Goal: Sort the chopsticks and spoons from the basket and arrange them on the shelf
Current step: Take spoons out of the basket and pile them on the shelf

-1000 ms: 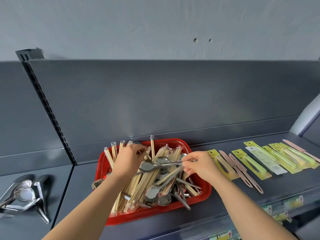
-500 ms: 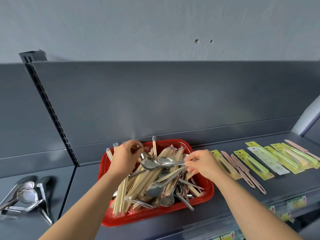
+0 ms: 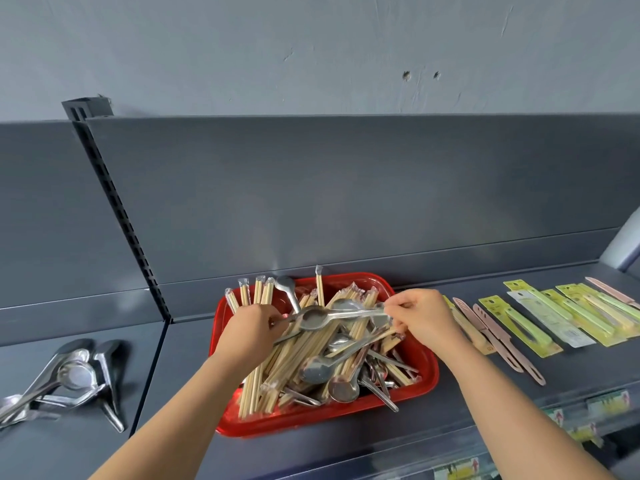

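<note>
A red basket (image 3: 424,377) on the grey shelf (image 3: 187,375) is full of wrapped wooden chopsticks (image 3: 273,372) and metal spoons (image 3: 343,389). My right hand (image 3: 420,317) pinches the handle end of a metal spoon (image 3: 313,317) that lies level above the pile, bowl to the left. My left hand (image 3: 247,332) is over the basket's left side with its fingers curled around a spoon handle that slants down beneath the raised spoon. More chopsticks stick up behind the left hand.
Shiny metal utensils (image 3: 69,379) lie on the shelf section to the left. Yellow-green packaged items (image 3: 519,322) and pink utensils (image 3: 495,341) lie in a row on the right. Price labels (image 3: 606,405) line the shelf's front edge. A slotted upright (image 3: 114,199) divides the back panel.
The view has tilted a little. My left hand has slid down and toward the raised spoon and now grips a spoon handle; my right hand keeps its pinch.
</note>
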### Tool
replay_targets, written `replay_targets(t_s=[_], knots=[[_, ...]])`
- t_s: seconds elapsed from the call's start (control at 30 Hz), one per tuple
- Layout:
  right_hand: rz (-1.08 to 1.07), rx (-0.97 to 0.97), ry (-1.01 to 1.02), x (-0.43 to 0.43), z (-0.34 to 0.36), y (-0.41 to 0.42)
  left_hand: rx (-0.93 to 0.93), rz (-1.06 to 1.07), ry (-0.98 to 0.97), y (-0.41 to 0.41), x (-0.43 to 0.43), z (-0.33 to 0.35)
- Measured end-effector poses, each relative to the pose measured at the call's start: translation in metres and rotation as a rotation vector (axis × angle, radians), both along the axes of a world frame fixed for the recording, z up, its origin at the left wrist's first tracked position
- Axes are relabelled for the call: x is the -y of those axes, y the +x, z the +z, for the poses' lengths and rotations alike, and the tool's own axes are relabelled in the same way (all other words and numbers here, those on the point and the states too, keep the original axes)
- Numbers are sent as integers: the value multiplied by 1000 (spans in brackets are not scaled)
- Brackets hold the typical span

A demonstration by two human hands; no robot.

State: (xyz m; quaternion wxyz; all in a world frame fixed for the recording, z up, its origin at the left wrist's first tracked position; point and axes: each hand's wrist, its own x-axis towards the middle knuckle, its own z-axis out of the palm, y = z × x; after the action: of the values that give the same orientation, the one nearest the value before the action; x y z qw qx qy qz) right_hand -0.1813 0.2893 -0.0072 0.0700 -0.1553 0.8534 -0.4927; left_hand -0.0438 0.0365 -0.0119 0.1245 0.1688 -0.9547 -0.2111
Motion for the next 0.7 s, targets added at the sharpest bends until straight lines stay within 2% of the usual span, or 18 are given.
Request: replay_targets(t_s=[0.17,0.23,0.37,0.43,0.53,0.63,0.7], knots=[[-145,84,-253,-6,-2,-4,133,71,7,-5,-4,5],[-173,127,-332,-3,-4,-3,171,69,70,-4,-3,8],[-156,248,-399,9,-9,5,83,75,480,7,-8,11],[-122,285,-407,16,-11,11,22,120,596,16,-11,9],[-93,284,-365,20,-14,18,58,132,439,25,-8,4],[-38,252,-246,20,-16,20,234,77,230,22,-9,3],[-6,271,-237,19,-17,21,358,18,118,14,-15,4]])
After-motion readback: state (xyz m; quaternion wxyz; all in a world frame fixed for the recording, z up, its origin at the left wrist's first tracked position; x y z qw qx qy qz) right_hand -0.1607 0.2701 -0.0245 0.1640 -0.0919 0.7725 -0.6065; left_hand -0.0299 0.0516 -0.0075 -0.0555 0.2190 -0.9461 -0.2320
